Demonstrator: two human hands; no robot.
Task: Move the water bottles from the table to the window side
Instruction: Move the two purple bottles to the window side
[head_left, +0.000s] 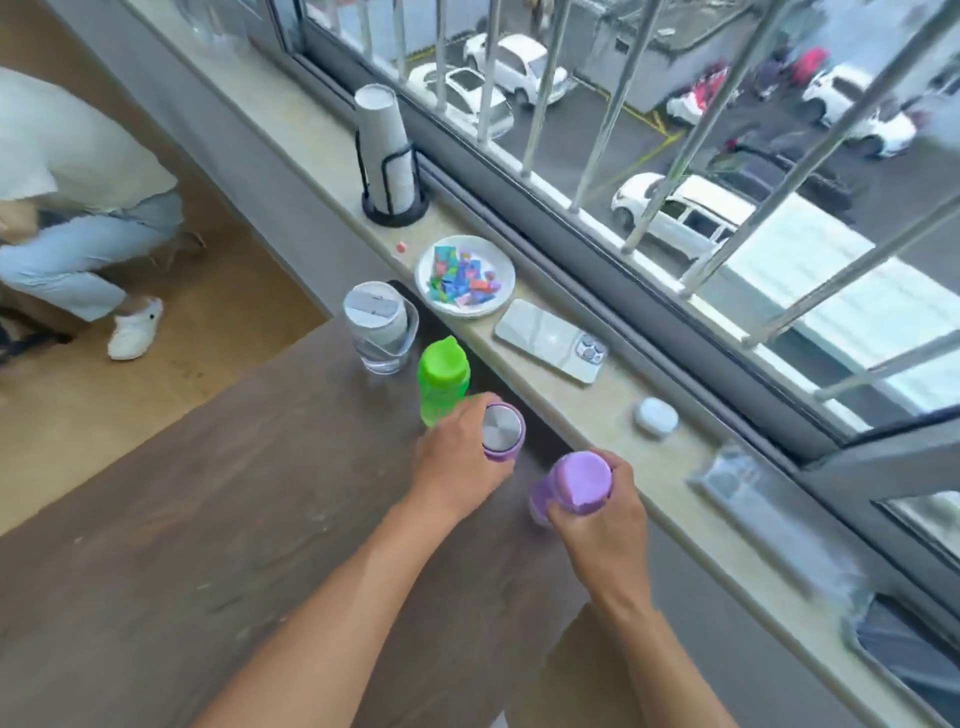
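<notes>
My left hand (457, 457) grips a purple bottle with a steel cap (502, 429) near the table's window-side edge. Around a lilac bottle with a matte lid (579, 486) my right hand (602, 519) is closed, just short of the window sill (613, 410). A green bottle with a spout lid (443, 379) stands on the brown table (208, 493) right behind my left hand. A clear water jug with a white lid (381, 327) stands further back on the table.
On the sill lie a phone (550, 340), a white earbud case (655, 417), a plate of coloured sachets (466, 274), a cup stack in a black holder (388, 156) and a clear wrapper (732, 475). A person crouches on the floor at left (78, 208).
</notes>
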